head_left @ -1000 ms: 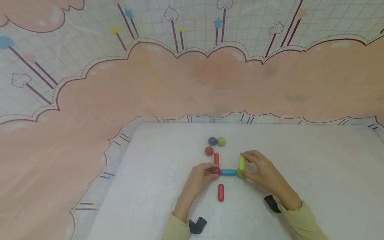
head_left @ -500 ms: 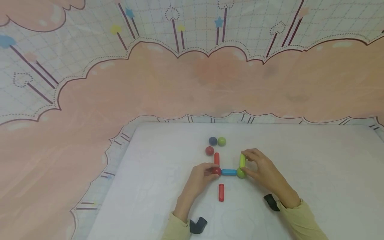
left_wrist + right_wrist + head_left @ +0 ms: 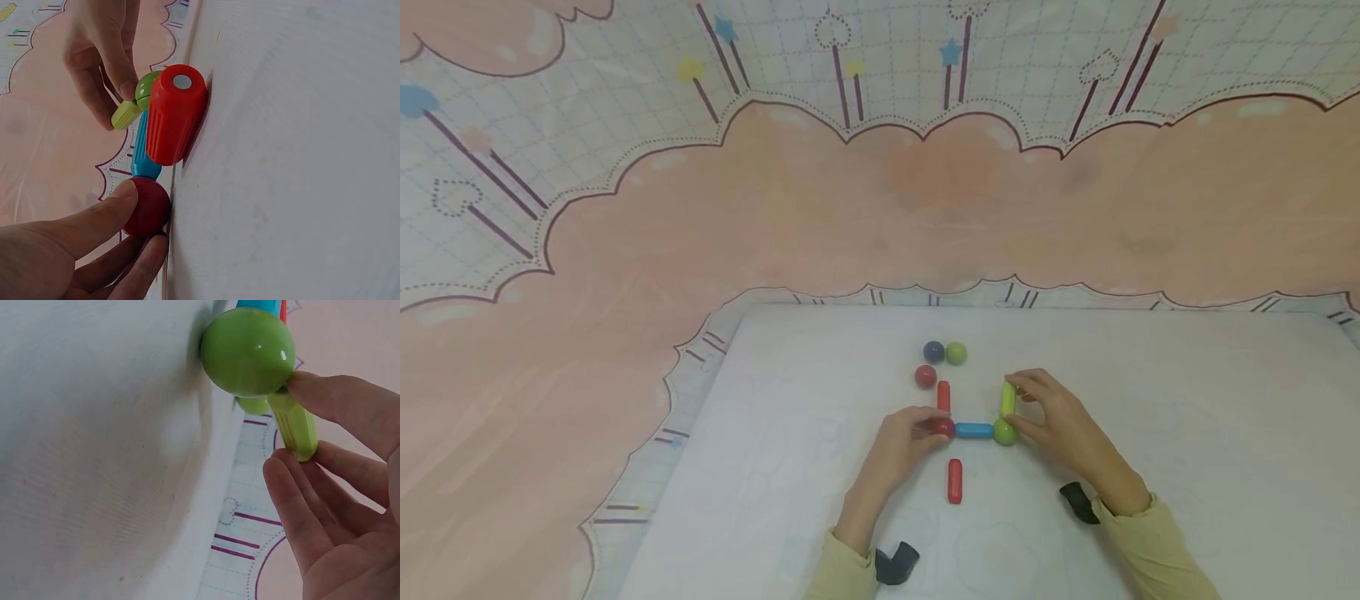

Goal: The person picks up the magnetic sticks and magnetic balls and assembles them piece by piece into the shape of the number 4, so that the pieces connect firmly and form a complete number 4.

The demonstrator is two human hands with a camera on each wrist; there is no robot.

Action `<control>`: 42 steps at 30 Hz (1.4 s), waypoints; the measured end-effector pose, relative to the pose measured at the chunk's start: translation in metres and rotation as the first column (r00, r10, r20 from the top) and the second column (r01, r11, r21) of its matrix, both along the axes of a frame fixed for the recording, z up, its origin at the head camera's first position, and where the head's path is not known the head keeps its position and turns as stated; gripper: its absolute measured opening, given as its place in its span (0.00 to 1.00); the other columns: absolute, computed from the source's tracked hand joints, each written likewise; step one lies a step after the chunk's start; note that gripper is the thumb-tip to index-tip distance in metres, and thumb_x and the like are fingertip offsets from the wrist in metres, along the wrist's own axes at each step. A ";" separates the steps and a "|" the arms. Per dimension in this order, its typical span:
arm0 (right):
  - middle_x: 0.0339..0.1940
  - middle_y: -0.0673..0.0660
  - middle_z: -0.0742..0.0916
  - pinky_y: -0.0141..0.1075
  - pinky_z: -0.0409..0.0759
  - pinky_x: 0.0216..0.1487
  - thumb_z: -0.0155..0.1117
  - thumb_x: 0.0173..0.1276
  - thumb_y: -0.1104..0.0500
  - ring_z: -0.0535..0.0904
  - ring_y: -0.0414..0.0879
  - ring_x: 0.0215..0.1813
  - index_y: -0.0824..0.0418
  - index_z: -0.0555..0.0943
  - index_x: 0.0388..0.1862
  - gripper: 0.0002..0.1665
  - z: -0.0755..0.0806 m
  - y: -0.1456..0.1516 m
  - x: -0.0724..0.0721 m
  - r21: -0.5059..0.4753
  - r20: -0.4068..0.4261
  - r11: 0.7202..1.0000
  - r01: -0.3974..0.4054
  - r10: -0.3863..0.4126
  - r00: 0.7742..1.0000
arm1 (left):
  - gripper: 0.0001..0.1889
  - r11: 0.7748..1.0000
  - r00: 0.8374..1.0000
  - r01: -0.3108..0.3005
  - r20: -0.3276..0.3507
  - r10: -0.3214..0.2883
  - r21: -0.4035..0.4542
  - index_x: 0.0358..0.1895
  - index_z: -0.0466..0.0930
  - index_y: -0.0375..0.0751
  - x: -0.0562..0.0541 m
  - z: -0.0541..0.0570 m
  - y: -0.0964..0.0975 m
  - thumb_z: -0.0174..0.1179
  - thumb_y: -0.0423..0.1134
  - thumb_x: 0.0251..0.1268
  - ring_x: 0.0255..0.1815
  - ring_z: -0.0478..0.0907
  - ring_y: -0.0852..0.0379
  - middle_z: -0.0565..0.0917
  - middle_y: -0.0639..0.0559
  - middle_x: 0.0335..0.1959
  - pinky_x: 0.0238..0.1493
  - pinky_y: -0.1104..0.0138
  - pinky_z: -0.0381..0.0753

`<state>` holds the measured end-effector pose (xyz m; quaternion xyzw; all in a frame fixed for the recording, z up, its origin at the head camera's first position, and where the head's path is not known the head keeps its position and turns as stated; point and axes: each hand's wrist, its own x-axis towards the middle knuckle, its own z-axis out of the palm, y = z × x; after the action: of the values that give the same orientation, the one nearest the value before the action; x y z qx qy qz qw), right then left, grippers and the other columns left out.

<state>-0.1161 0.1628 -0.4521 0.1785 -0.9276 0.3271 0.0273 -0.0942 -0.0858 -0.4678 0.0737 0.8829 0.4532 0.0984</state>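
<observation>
My left hand [image 3: 898, 442] pinches a glossy red ball [image 3: 149, 209] between thumb and fingers. From that ball a blue rod [image 3: 974, 430] runs right to a green ball [image 3: 1004, 432], and a red rod [image 3: 943, 396] points away on its far side. My right hand [image 3: 1056, 417] holds a yellow-green rod [image 3: 295, 428] by its ends, thumb near the green ball and fingertips at the far end. The rod's near end meets the green ball in the right wrist view. Nearer me, a second red rod [image 3: 955, 482] lies loose, a pale disc showing on its end in the left wrist view.
Behind the joined pieces sit a loose dark blue ball [image 3: 934, 352], a green ball [image 3: 956, 353] and a red ball [image 3: 926, 377]. All rest on a white table [image 3: 760, 467]. A patterned peach cloth [image 3: 850, 217] spreads beyond its far edge.
The yellow-green rod, in my right hand, has shifted slightly away from me and lined up at the far side of the green ball. My left hand stays on the red ball.
</observation>
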 end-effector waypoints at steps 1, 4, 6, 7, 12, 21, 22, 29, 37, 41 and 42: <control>0.58 0.63 0.80 0.49 0.84 0.53 0.76 0.58 0.65 0.83 0.56 0.51 0.69 0.76 0.62 0.33 0.000 0.000 0.000 0.001 0.000 1.000 -0.001 0.001 1.000 | 0.20 1.000 1.000 -0.001 0.002 0.001 0.002 0.57 0.83 0.48 0.000 0.000 0.000 0.69 0.37 0.61 0.52 0.83 0.55 0.86 0.53 0.49 0.56 0.63 0.82; 0.58 0.63 0.80 0.49 0.84 0.53 0.76 0.58 0.65 0.83 0.57 0.51 0.69 0.76 0.62 0.33 0.001 0.000 0.000 0.007 0.002 1.000 -0.004 0.004 1.000 | 0.20 1.000 1.000 -0.005 0.006 0.005 0.002 0.57 0.83 0.48 0.000 0.000 0.001 0.69 0.37 0.61 0.52 0.83 0.55 0.86 0.53 0.49 0.56 0.63 0.83; 0.58 0.63 0.80 0.49 0.84 0.53 0.76 0.58 0.64 0.83 0.57 0.51 0.69 0.76 0.62 0.33 0.001 0.000 -0.001 0.011 0.006 1.000 -0.006 0.006 1.000 | 0.19 1.000 1.000 -0.008 0.011 0.008 0.002 0.57 0.83 0.49 0.000 -0.001 0.001 0.69 0.37 0.61 0.52 0.83 0.55 0.86 0.53 0.49 0.56 0.63 0.83; 0.58 0.63 0.80 0.49 0.84 0.53 0.76 0.58 0.64 0.83 0.57 0.51 0.69 0.76 0.62 0.33 0.001 0.000 -0.001 0.012 0.008 1.000 -0.007 0.007 1.000 | 0.19 1.000 1.000 -0.008 0.012 0.008 0.000 0.57 0.83 0.49 0.000 -0.001 0.001 0.69 0.37 0.61 0.52 0.83 0.55 0.86 0.53 0.50 0.56 0.63 0.83; 0.59 0.63 0.79 0.49 0.84 0.53 0.76 0.58 0.64 0.83 0.57 0.51 0.68 0.75 0.63 0.34 0.000 0.001 -0.002 0.020 0.014 1.000 -0.011 0.011 1.000 | 0.20 1.000 1.000 -0.005 0.007 0.005 -0.011 0.57 0.83 0.50 0.000 -0.001 0.001 0.69 0.38 0.61 0.53 0.83 0.55 0.85 0.53 0.50 0.57 0.62 0.82; 0.59 0.64 0.79 0.50 0.84 0.53 0.76 0.58 0.64 0.83 0.57 0.51 0.68 0.75 0.62 0.34 0.002 0.002 -0.001 0.021 0.022 0.999 -0.024 0.023 0.999 | 0.20 1.000 1.000 0.002 0.012 -0.002 -0.004 0.58 0.82 0.50 0.001 0.001 0.001 0.68 0.38 0.62 0.53 0.82 0.56 0.86 0.54 0.50 0.56 0.64 0.82; 0.59 0.64 0.79 0.50 0.84 0.53 0.76 0.58 0.64 0.83 0.57 0.51 0.68 0.75 0.62 0.34 0.002 0.002 -0.001 0.020 0.021 0.999 -0.026 0.026 0.999 | 0.20 1.000 1.000 0.003 0.012 -0.003 -0.003 0.58 0.82 0.50 0.000 0.001 0.001 0.68 0.38 0.62 0.53 0.82 0.56 0.86 0.54 0.50 0.56 0.64 0.82; 0.59 0.63 0.79 0.50 0.84 0.53 0.75 0.58 0.64 0.83 0.57 0.50 0.68 0.75 0.62 0.33 0.001 0.003 -0.002 0.019 0.020 0.999 -0.038 0.037 0.999 | 0.20 1.000 1.000 0.002 0.012 -0.002 -0.001 0.57 0.83 0.49 0.000 0.000 0.001 0.69 0.37 0.61 0.52 0.83 0.55 0.86 0.53 0.49 0.56 0.63 0.83; 0.59 0.64 0.80 0.49 0.84 0.53 0.74 0.60 0.65 0.84 0.57 0.50 0.69 0.75 0.62 0.31 -0.003 0.003 -0.004 0.008 0.024 0.999 -0.040 0.039 0.999 | 0.19 1.000 1.000 -0.006 0.012 0.007 -0.005 0.57 0.83 0.50 -0.001 0.000 0.002 0.69 0.37 0.61 0.51 0.83 0.55 0.86 0.54 0.49 0.55 0.62 0.83; 0.59 0.64 0.80 0.49 0.84 0.52 0.72 0.61 0.65 0.83 0.57 0.51 0.69 0.75 0.62 0.30 -0.003 0.002 -0.005 0.005 0.039 0.999 -0.039 0.039 0.998 | 0.19 1.000 1.000 -0.007 0.009 0.007 -0.007 0.57 0.83 0.50 -0.001 -0.001 0.002 0.69 0.38 0.61 0.52 0.83 0.55 0.86 0.54 0.49 0.55 0.63 0.83; 0.58 0.64 0.80 0.49 0.84 0.52 0.72 0.62 0.65 0.83 0.57 0.51 0.69 0.75 0.62 0.30 -0.003 0.002 -0.005 0.008 0.045 0.999 -0.037 0.036 0.998 | 0.19 1.000 1.000 -0.007 0.009 0.008 -0.006 0.57 0.83 0.50 -0.001 -0.001 0.002 0.69 0.38 0.61 0.52 0.83 0.55 0.86 0.54 0.49 0.55 0.63 0.83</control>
<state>-0.1214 0.1644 -0.4554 0.1881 -0.9260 0.3274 -0.0005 -0.0951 -0.0840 -0.4690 0.0680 0.8841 0.4511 0.1009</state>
